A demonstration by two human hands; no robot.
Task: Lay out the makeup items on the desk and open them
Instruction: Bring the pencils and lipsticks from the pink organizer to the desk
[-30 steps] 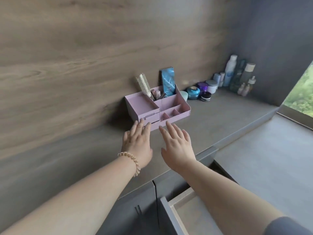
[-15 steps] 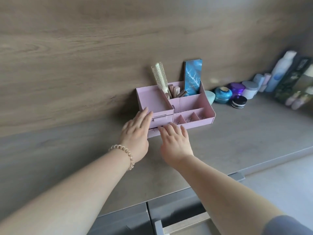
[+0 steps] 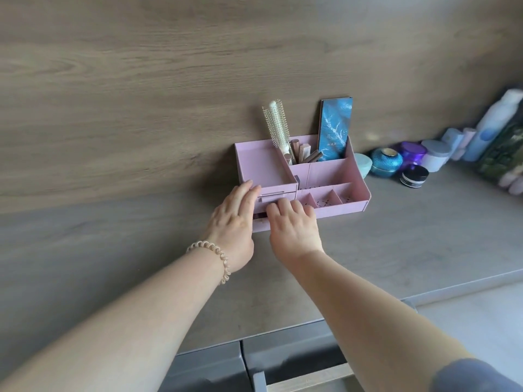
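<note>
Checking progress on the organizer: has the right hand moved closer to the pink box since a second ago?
Yes. The right hand has moved forward; its fingers now touch the pink organizer's lower drawer front.

Matt pink plastic organizer [image 3: 325,171] on a matt grey, stone-look counter [image 3: 396,236]. Behind, a matt wood-grain wall [image 3: 141,94]. Right of centre, a glossy ribbed blue jar [image 3: 386,162].

A wood-grain panelled wall [image 3: 141,80] rises beyond the hands, above a grey-brown matte desk top [image 3: 396,244]. Nearer than the hands, dark grey cabinet fronts [image 3: 209,369] flank a partly open pale-wood-edged drawer [image 3: 308,380]
</note>
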